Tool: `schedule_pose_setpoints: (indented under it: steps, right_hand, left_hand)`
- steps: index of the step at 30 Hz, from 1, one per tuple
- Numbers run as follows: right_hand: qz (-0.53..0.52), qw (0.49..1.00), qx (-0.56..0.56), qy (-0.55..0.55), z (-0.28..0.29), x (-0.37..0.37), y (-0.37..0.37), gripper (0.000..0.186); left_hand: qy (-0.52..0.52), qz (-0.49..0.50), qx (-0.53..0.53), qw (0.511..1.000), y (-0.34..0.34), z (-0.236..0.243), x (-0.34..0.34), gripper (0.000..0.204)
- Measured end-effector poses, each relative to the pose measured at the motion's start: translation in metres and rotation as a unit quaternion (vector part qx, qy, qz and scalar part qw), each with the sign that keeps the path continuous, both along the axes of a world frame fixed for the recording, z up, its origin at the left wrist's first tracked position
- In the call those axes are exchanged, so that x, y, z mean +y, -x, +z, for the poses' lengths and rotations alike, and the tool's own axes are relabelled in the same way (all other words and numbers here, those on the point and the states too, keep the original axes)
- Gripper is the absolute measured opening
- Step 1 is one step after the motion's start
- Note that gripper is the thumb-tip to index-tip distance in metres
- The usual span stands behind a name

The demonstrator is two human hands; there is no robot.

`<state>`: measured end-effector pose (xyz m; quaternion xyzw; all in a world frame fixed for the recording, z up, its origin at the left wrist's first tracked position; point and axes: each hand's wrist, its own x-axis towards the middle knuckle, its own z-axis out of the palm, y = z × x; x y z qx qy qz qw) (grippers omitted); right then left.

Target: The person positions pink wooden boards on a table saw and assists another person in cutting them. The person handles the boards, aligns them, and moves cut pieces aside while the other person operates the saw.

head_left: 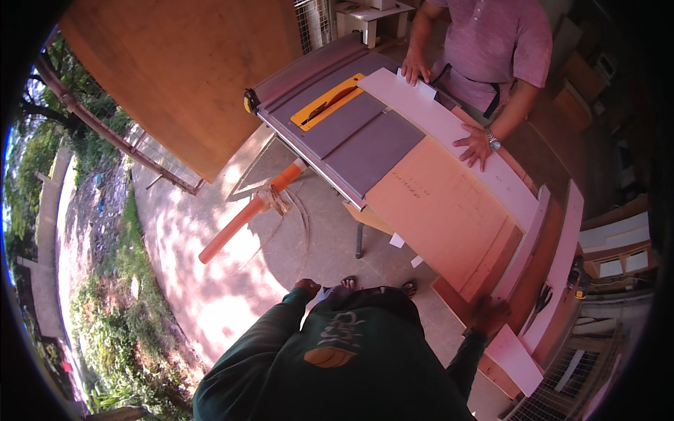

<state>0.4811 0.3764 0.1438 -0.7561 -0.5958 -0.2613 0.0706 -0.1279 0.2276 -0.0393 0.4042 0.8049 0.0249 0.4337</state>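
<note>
- Strip [521, 245] lay slanting at the right of the brown sheet [435, 203], its near end at the person's right hand [489, 316].
- The right hand was blurred; whether it gripped the strip or merely touched it could not be told.
- The left hand [307, 286] hung before the body, fingers curled in, nothing seen in it.
- The panel [456, 130] lay across the grey desk [382, 147] and the sheet, under a co-worker's hands [415, 69]; its far end sat just beside the slotted yellow insert [326, 103].
- Uneven pressure from those hands could have skewed the panel, and a slip might have carried fingers toward the slot. Whether a blade turned could not be told.
- A hasty pull on the strip could have jarred the panel's near end or the dark tool [543, 296].
- The sleeve could have brushed the offcut [516, 358] off its corner.
- Handwritten marks on the sheet were too small to read; the green shirt [281, 372] bore pale lettering above an orange print.
</note>
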Motion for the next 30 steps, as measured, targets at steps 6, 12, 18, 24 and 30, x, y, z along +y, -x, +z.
schedule_pose_setpoints:
  steps: [6,12,18,24,30]
  right_hand:
    - [-0.008,1.000,0.029,-0.001,0.009,-0.002,0.008,0.047]
    - [0.023,0.997,0.064,-0.036,0.003,-0.002,0.001,0.047]
    - [-0.025,0.993,0.117,-0.008,0.026,-0.001,0.016,0.053]
    - [-0.020,0.984,0.170,-0.039,0.030,-0.005,0.022,0.058]
    - [-0.034,0.978,0.204,-0.026,0.027,-0.007,0.020,0.059]
  left_hand:
    - [-0.026,0.025,-0.011,0.999,-0.007,0.001,0.001,0.044]
    - [-0.016,0.007,0.005,1.000,-0.006,-0.002,0.005,0.044]
    - [-0.040,-0.021,0.012,0.999,-0.005,-0.004,0.003,0.038]
    - [-0.027,-0.166,0.061,0.984,0.006,-0.035,0.002,0.038]
    - [-0.009,-0.123,0.053,0.991,0.005,-0.025,0.008,0.041]
